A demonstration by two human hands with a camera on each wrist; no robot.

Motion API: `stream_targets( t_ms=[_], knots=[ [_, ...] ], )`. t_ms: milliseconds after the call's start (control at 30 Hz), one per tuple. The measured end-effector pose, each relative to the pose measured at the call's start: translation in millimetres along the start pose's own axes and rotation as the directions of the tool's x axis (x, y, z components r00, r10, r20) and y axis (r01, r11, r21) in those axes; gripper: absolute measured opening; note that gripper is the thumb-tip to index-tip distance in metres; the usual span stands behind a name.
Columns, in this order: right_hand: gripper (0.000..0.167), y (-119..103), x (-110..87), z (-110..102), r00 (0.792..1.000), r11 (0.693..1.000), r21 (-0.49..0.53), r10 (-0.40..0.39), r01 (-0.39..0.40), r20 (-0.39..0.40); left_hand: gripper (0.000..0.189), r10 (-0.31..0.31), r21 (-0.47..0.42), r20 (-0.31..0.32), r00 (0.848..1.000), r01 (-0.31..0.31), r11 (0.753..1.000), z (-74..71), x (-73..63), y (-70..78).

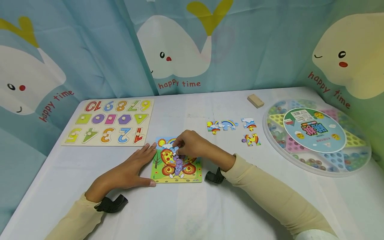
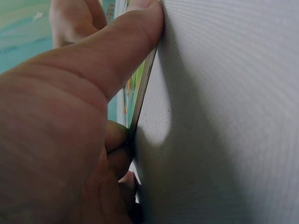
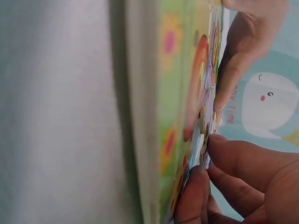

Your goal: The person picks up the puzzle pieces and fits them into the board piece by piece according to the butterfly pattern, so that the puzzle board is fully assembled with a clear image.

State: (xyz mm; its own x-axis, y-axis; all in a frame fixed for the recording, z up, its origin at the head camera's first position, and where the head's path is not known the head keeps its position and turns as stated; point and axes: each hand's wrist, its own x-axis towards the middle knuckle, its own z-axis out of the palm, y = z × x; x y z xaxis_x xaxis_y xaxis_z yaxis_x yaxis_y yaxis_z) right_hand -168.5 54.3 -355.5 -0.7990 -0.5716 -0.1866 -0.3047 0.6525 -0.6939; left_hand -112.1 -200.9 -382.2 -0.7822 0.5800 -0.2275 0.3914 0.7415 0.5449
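Observation:
A butterfly jigsaw puzzle board (image 1: 196,179) lies flat on the white cloth, with a purple figure at its middle. My left hand (image 1: 129,170) rests at the board's left side, fingers stretched along the upper left edge and thumb against the lower left corner. In the left wrist view the thumb (image 2: 121,44) touches the board's edge. Over the upper middle of the picture, my right hand (image 1: 192,145) pinches a small puzzle piece (image 3: 204,151) between thumb and fingertips. The piece is tilted against the picture; my fingers hide most of it.
Several loose puzzle pieces (image 1: 229,125) lie right of the board. A wooden number board (image 1: 69,141) sits at the back left. At the right are a round marble game box (image 1: 315,131) and a small wooden block (image 1: 255,100). A whale-print curtain (image 1: 246,50) hangs behind.

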Motion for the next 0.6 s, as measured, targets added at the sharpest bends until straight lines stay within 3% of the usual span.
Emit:
stream_targets(
  t_ms=[600],
  knots=[
    [0.015,1.2,3.9,2.3,0.999,0.999,0.021,0.043,-0.043,0.017,0.108,-0.003,-0.009,0.008,1.000,0.003,1.000,0.0,0.1,0.3]
  ],
)
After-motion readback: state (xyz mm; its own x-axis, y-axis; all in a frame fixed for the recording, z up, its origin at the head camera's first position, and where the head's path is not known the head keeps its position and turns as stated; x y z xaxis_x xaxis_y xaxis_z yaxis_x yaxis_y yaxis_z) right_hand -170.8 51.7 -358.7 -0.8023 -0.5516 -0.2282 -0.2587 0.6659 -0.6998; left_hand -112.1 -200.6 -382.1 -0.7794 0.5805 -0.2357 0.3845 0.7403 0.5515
